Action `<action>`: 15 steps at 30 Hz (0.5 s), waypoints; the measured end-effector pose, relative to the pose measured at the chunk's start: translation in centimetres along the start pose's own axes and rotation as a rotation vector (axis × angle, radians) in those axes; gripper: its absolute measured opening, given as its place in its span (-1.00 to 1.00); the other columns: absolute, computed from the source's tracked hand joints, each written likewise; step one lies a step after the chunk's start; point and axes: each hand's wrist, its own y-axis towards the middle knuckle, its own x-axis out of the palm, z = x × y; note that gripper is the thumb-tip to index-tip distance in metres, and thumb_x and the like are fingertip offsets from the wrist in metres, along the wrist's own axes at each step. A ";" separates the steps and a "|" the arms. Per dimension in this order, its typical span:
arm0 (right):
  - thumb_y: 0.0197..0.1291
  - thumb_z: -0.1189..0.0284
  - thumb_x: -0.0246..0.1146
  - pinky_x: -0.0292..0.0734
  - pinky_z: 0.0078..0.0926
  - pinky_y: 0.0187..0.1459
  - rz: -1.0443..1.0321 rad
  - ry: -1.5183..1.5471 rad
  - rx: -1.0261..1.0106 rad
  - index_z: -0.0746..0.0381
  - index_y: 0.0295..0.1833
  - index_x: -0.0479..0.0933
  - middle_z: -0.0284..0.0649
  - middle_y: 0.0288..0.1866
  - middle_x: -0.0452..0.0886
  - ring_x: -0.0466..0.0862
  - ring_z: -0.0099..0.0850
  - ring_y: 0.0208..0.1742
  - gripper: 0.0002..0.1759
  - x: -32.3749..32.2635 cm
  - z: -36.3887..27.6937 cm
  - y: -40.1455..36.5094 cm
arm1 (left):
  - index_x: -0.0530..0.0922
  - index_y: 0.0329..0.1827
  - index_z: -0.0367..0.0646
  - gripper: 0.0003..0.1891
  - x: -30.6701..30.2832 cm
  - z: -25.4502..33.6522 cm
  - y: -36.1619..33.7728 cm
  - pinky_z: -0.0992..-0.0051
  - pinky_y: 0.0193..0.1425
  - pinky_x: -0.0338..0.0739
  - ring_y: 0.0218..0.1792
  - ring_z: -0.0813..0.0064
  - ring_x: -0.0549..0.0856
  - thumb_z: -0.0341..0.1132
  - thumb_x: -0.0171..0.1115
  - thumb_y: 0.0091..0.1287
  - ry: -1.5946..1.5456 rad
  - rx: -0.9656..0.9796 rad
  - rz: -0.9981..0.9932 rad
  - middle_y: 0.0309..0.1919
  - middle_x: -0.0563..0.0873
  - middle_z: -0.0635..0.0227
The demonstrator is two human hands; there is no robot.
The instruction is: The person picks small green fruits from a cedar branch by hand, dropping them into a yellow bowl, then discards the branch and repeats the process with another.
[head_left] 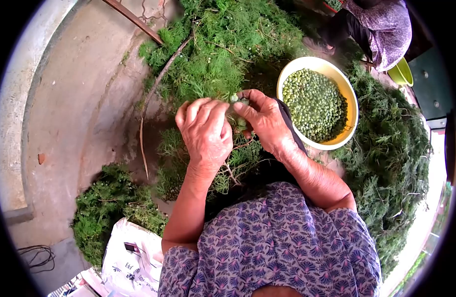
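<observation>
1. Lower left of the frame: a white sack [134,262] bears dark printed characters, too creased to read surely.
2. Centre: the left hand [205,131] has bent fingers; whether its hidden fingertips pinch something, I cannot tell.
3. Just beside it, the right hand [265,121] pinches green berries [244,101], above leafy branches [218,59].
4. Upper right: a yellow basin [353,106] contains many loose berries [312,106].
5. Farther right: a lime-yellow bowl [402,74].

Brown bar [134,21]; printed white sack [120,267]

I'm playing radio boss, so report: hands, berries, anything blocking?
Left hand curled, grip hidden. Right hand pinching green berries. Basin alongside, mouth uncovered.
</observation>
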 end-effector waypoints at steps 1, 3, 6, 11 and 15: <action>0.21 0.46 0.19 0.33 -0.69 -0.70 -0.003 0.014 0.003 0.42 -0.07 0.44 -0.27 -0.49 0.51 0.41 -0.64 -0.65 -0.74 -0.1 0.1 0.1 | 0.59 -0.29 -0.15 -0.75 -0.2 0.1 -0.2 0.25 0.17 0.25 -0.11 0.37 0.58 -0.52 0.16 -0.09 -0.031 -0.003 -0.003 -0.32 0.66 0.41; 0.21 0.45 0.19 0.32 -0.70 -0.71 -0.004 -0.015 -0.007 0.42 -0.06 0.43 -0.27 -0.50 0.52 0.41 -0.64 -0.67 -0.73 -0.2 0.1 0.2 | 0.59 -0.29 -0.15 -0.74 -0.3 0.3 -0.4 0.22 0.19 0.24 -0.12 0.36 0.58 -0.53 0.16 -0.11 -0.067 -0.002 -0.012 -0.33 0.66 0.40; 0.22 0.41 0.19 0.32 -0.71 -0.71 -0.015 -0.089 -0.029 0.41 -0.05 0.43 -0.29 -0.50 0.53 0.42 -0.63 -0.69 -0.70 -0.2 0.0 0.1 | 0.59 -0.29 -0.13 -0.73 -0.4 0.4 -0.1 0.15 0.24 0.21 -0.15 0.37 0.58 -0.51 0.20 -0.14 -0.053 -0.031 -0.071 -0.37 0.65 0.41; 0.29 0.19 0.11 0.32 -0.74 -0.68 -0.070 -0.105 -0.007 0.35 -0.11 0.48 -0.32 -0.49 0.55 0.48 -0.66 -0.64 -0.61 -1.3 -0.2 0.2 | 0.64 -0.35 -0.06 -0.74 0.8 -0.3 -0.5 0.10 0.29 0.14 -0.21 0.46 0.56 -0.48 0.30 -0.17 -0.036 -0.016 -0.028 -0.43 0.64 0.53; 0.23 0.06 0.14 0.26 -0.72 -0.55 -0.134 -0.059 0.015 0.28 -0.25 0.56 -0.41 -0.47 0.55 0.44 -0.66 -0.50 -0.56 -3.1 -0.6 1.0 | 0.66 -0.36 -0.04 -0.76 0.7 -0.1 -0.7 0.13 0.30 0.13 -0.22 0.47 0.56 -0.50 0.28 -0.15 -0.064 -0.002 0.017 -0.45 0.63 0.54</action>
